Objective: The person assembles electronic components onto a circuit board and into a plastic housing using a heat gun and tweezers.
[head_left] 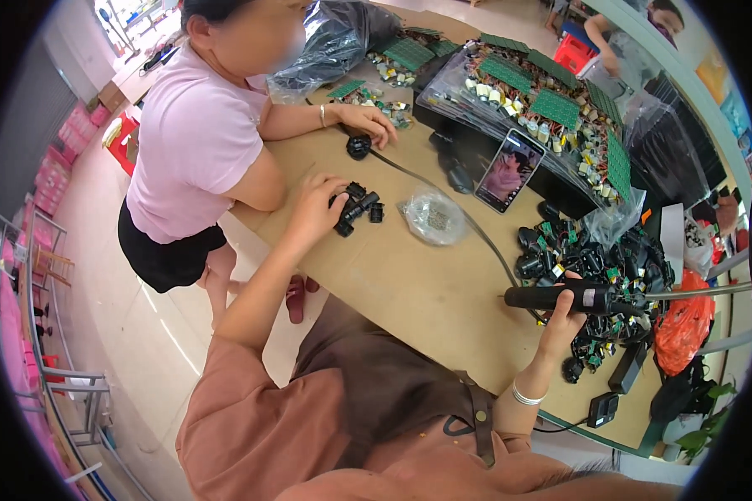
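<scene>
My left hand is at the left part of the table, its fingers curled on a small black plastic part. Several similar black cylindrical parts lie bunched right beside it. My right hand is wrapped round a black cylindrical electric screwdriver, held roughly level, its thicker body pointing left. Below and behind that tool spreads a big pile of black housings with small green boards and wires.
A clear plastic bag of small metal pieces lies mid-table. Behind it a phone leans against a bin heaped with green circuit boards. A co-worker in pink leans on the table's left side, near a round black part. A cable crosses the cardboard-coloured top.
</scene>
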Tool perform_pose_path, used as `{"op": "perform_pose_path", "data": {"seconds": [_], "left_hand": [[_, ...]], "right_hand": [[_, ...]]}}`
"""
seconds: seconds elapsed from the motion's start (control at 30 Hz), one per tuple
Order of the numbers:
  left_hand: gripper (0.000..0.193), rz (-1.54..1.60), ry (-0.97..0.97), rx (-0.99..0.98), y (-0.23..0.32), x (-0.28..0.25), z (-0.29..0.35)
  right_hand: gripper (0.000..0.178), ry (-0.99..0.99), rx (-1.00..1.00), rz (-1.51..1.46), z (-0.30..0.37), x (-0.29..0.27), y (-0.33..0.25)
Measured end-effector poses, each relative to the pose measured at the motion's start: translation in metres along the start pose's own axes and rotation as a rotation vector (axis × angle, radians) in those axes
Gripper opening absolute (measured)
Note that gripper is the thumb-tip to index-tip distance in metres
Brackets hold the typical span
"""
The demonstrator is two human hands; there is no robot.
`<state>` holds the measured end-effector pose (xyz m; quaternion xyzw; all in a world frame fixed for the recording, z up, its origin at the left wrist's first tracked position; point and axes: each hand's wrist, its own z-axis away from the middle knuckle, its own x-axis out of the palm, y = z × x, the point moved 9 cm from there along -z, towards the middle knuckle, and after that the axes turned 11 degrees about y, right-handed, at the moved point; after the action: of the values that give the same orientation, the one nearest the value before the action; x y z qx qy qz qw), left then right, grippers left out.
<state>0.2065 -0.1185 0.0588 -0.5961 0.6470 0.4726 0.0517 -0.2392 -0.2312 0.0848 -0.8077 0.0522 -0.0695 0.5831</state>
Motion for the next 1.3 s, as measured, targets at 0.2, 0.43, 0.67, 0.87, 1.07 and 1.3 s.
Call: {"op": "perform_pose_path", "data": {"seconds": [0.2,0.43,0.67,0.87,1.07,1.3], "left_hand": [[0.031,-0.027,0.027,-0.06,-0.027,0.038,-0.043],[0.021,-0.072,0.14,0.138,0.007,0.07,-0.073],[0.023,-0.418,0.158,0.461,0.06,0.122,-0.129],[0.016,-0.557,-0.031,0.468,0.017,0.163,-0.162],[0.016,-0.19,-0.004,0.633,0.031,0.132,-0.175],[0.021,0.491,-0.382,-0.289,0.052,0.092,-0.151]], "right_hand": [[0.046,0.021,0.104,0.08,0.009,-0.016,0.022],[0.06,0.06,0.135,0.142,0.032,-0.065,0.038],[0.047,0.151,0.214,0.272,0.033,-0.105,0.044],[0.034,-0.148,0.033,1.084,0.059,-0.084,0.006],[0.032,-0.401,0.089,0.911,0.07,-0.052,-0.011],[0.034,-0.748,0.229,0.441,0.083,0.038,-0.004]]}}
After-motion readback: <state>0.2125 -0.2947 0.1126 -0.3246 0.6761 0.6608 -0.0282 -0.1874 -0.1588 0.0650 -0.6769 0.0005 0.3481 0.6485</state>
